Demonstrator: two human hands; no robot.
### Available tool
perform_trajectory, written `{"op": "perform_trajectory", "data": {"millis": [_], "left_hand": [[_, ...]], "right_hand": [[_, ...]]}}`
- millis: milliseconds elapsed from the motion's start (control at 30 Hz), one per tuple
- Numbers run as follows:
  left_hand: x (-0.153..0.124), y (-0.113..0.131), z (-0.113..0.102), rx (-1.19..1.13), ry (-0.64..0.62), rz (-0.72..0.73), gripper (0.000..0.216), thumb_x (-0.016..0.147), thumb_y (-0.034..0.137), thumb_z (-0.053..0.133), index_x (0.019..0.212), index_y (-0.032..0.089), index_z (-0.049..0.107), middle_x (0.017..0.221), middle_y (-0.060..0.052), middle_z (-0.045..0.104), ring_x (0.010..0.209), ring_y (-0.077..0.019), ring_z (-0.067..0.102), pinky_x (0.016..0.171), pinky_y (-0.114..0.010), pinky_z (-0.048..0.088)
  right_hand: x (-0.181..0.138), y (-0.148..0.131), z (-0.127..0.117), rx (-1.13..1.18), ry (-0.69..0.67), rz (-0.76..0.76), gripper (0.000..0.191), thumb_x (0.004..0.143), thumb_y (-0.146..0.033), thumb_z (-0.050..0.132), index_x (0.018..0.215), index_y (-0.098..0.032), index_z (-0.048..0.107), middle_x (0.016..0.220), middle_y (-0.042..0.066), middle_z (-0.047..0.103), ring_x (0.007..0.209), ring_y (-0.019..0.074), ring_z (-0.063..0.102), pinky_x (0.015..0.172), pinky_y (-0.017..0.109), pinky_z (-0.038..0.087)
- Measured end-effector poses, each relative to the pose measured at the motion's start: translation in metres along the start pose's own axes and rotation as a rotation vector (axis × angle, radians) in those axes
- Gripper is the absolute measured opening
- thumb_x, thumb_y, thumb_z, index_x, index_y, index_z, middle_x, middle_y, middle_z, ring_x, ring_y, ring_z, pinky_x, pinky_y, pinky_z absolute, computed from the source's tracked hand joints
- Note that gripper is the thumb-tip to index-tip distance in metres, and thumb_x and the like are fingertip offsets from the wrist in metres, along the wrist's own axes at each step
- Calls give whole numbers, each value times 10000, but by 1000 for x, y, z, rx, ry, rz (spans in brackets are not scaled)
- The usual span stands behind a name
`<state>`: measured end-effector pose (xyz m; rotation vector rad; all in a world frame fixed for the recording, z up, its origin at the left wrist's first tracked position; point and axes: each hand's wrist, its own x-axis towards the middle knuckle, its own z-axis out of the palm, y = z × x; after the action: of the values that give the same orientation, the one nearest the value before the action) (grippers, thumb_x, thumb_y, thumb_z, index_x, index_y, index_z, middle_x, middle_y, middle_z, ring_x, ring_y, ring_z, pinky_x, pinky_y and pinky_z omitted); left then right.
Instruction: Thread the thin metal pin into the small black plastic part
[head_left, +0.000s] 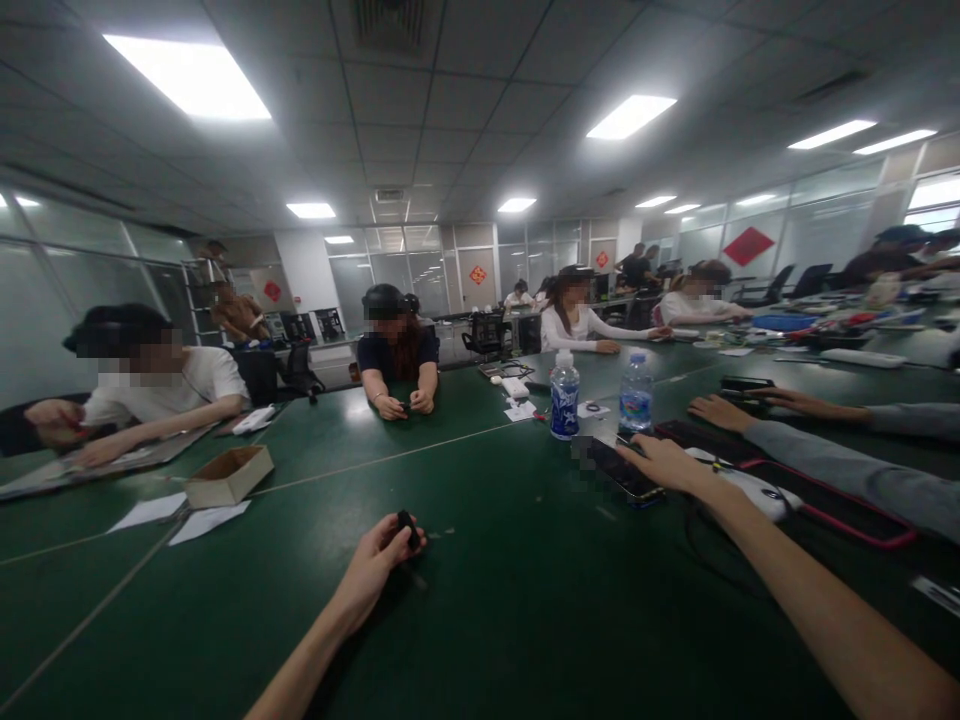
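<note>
My left hand [382, 555] is closed around a small black object [407, 530], just above or on the green table [487, 620]; its kind cannot be made out. My right hand [664, 462] lies over the right part of a dark smartphone [619, 470], its fingers stretched out onto the screen side. The phone rests on the table, partly blurred at its left end. Two plastic bottles, one with a dark blue label [565, 400] and one clear with a light blue cap [636, 395], stand upright just beyond the phone.
A white device [757, 495] with a black cable lies beneath my right forearm. Beside it, a grey-sleeved person's hands [724, 410] are near another dark phone [746, 384]. An open cardboard box [229, 478] and paper sheets [210, 522] lie left. Several people sit around the table.
</note>
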<state>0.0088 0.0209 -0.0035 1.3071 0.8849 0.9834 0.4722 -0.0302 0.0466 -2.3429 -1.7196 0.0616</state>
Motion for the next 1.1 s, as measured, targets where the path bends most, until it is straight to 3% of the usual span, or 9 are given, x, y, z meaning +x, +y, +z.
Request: {"op": "perform_trajectory", "data": {"millis": [133,267,400,700,933,1100], "left_hand": [[0,0,-1,-7,-7,1,416,728,424,689,1025,154,581,981,-85,645,935,-213,612,878,-327,474],[-1,3,2,2,4,3,454,690,456,712,1000,151,581,947,-79,646,910,-211,613,869,-329,475],[-3,9,6,12,19,-12,503,650,479,733,992,143,581,939,-90,646,897,-221,614,854,-338,480],[-3,5,4,7,10,-8,453,708,437,696,1031,142,576,970,-94,644,940,-223,611,887,-340,468],[-2,7,4,19,17,-21,448,695,435,710,1011,144,584,968,-97,647,929,-228,618,877,-347,475],[-3,8,4,32,11,-17,475,697,450,701,1037,144,570,969,-96,646,937,-226,614,882,-345,475]], "right_hand": [[4,5,3,-15,64,72,473,899,-529,329,992,-120,547,999,202,644,939,309,616,752,351,425],[3,7,8,-28,-35,110,654,747,-713,439,962,-107,559,981,214,640,896,334,619,691,368,448],[2,5,13,-63,-76,94,697,635,-722,558,979,-116,565,1014,206,635,902,338,619,674,371,455],[1,-7,12,-135,-122,142,603,654,-601,605,1016,-119,583,1053,216,627,959,353,609,697,388,458],[-1,-9,15,-134,-122,154,679,611,-603,641,1067,-105,567,1061,229,619,978,369,595,713,404,457],[6,9,4,-19,-69,154,574,718,-618,541,965,-103,603,1007,207,641,914,325,622,693,354,452]]}}
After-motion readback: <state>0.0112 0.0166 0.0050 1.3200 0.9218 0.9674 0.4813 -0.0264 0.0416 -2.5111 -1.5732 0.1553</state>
